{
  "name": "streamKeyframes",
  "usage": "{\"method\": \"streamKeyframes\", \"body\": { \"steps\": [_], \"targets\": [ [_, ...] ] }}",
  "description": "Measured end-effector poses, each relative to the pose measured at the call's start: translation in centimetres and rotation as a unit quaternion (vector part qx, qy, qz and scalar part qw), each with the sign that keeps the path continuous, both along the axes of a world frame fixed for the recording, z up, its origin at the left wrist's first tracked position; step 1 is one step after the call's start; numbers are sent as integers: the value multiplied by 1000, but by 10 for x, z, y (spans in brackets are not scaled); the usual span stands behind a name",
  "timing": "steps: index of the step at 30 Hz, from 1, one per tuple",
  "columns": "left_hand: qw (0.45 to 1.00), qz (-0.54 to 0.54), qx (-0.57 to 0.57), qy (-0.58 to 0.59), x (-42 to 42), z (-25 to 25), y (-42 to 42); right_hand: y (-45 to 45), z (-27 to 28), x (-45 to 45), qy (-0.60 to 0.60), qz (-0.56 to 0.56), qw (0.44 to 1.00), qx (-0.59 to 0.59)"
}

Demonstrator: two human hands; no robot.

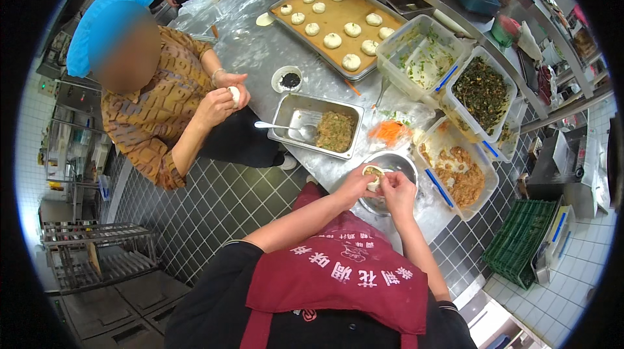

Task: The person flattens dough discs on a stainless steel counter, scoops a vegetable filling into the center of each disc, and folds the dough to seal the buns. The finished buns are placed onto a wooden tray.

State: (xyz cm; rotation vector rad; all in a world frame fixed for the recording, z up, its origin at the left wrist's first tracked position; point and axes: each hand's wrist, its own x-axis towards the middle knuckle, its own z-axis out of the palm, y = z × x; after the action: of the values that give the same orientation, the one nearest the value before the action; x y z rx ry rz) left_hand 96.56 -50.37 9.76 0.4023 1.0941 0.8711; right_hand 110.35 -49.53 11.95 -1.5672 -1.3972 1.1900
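Between my two hands, above a steel bowl (385,206), is a partly closed dough bun (374,181) with filling showing in its opening. My left hand (357,186) cups it from the left. The fingertips of my right hand (397,192) pinch the dough's edge on the right. Just beyond the bowl lies a bag of shredded carrot (389,133). A steel pan (358,122) holds greenish minced filling (335,130) and a metal spoon (306,133). To the right, a plastic tub (491,182) contains orange-brown filling (460,173).
A co-worker in a blue hair cover stands at the left, holding a bun (234,97). Shaped buns sit on a lined baking tray (317,42). A small bowl of black seeds (290,80), a tub of greens (482,95) and a tub with scraps (421,56) stand on the steel table (239,32).
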Motion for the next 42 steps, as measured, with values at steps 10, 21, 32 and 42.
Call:
{"method": "streamKeyframes", "body": {
  "steps": [10, 21, 32, 42],
  "targets": [
    [999, -36, 19, -5, -7, 11, 2, -1, -3, 3, -130, 85, 976, 149],
    [990, -90, 52, 91, -4, 3, 12, 9, 8, 4, -107, 117, 971, 176],
    [943, -231, 142, 193, -14, -6, 31, 12, -16, 6, -134, 77, 968, 200],
    [950, -115, 191, 219, 4, -66, 20, 12, -25, 6, -144, 32, 969, 196]
  ]
}}
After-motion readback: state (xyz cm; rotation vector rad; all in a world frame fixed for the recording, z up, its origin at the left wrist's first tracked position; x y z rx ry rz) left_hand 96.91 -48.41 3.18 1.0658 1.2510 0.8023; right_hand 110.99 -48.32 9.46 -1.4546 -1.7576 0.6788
